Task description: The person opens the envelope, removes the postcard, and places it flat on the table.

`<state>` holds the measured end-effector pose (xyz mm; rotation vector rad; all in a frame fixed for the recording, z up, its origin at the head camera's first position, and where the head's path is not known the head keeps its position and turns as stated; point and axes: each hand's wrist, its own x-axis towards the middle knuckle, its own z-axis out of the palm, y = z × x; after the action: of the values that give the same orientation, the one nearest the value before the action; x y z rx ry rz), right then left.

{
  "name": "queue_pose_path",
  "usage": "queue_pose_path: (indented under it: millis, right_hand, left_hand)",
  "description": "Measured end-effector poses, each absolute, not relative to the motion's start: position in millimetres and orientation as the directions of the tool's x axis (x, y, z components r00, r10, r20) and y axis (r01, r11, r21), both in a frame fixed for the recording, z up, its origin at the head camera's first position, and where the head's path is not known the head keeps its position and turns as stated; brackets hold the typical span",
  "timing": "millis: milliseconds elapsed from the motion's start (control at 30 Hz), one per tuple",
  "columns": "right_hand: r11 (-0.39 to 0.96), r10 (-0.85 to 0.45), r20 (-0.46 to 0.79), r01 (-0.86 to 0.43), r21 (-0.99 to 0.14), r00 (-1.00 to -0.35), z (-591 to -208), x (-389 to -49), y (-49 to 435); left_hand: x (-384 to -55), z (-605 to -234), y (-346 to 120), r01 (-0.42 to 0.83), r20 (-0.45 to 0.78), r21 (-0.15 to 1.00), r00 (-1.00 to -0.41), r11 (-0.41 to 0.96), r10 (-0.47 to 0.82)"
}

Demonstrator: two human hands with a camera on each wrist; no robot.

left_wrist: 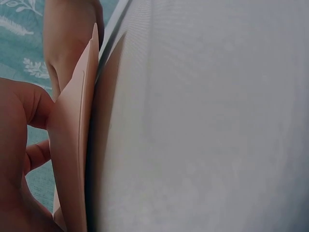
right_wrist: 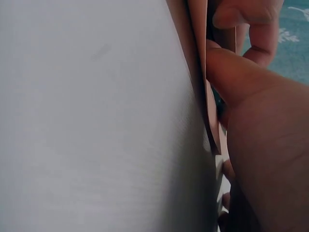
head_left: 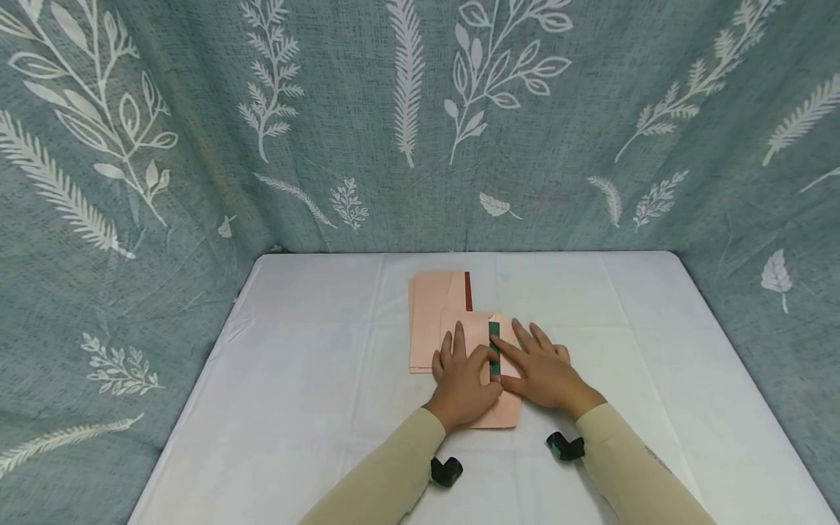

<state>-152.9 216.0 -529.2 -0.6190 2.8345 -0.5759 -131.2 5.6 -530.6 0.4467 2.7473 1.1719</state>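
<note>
A folded peach paper piece (head_left: pixel 502 417), layered like an envelope, lies near the table's middle with a dark green strip (head_left: pixel 495 328) running along it. My left hand (head_left: pixel 462 385) rests on its left part, the outer fingers straight and spread. The left index and thumb bend toward the green strip, their tips on the paper. From the right, my right hand (head_left: pixel 547 375) reaches over the right edge, its index and thumb extended to the strip. In the right wrist view the right thumb (right_wrist: pixel 229 67) presses between two standing layers of the paper (right_wrist: pixel 199 29). The left palm is hidden.
Behind and partly under the worked piece lies a stack of similar peach papers (head_left: pixel 429 313), with a dark red strip (head_left: pixel 469 288) at its right edge. A white cloth covers the table (head_left: pixel 315 350). Teal leaf-patterned curtains (head_left: pixel 341 131) hang at the back and sides.
</note>
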Motion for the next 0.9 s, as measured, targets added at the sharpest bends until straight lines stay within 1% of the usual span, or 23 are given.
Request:
queue_pose_path:
  millis: [300, 467, 700, 900]
  right_hand:
    - [0.868, -0.39, -0.07, -0.341, -0.362, -0.918, -528, -141, 220]
    - [0.867, -0.38, -0.061, -0.332, -0.372, -0.923, -528, -138, 224]
    - [0.858, -0.381, -0.077, -0.322, -0.401, -0.921, -533, -138, 232]
    - [0.863, -0.363, -0.084, -0.301, -0.405, -0.928, -535, -136, 238]
  left_hand:
    - [-130, -530, 6, 0.221, 0.003, 0.728, -0.948, 0.649, 0.319]
    - [-131, -530, 5, 0.222, 0.001, 0.721, -0.948, 0.657, 0.319]
    - [-131, -530, 4, 0.216, 0.001, 0.741, -0.947, 0.636, 0.321]
    - [-130, -531, 3, 0.22, 0.001, 0.732, -0.947, 0.645, 0.322]
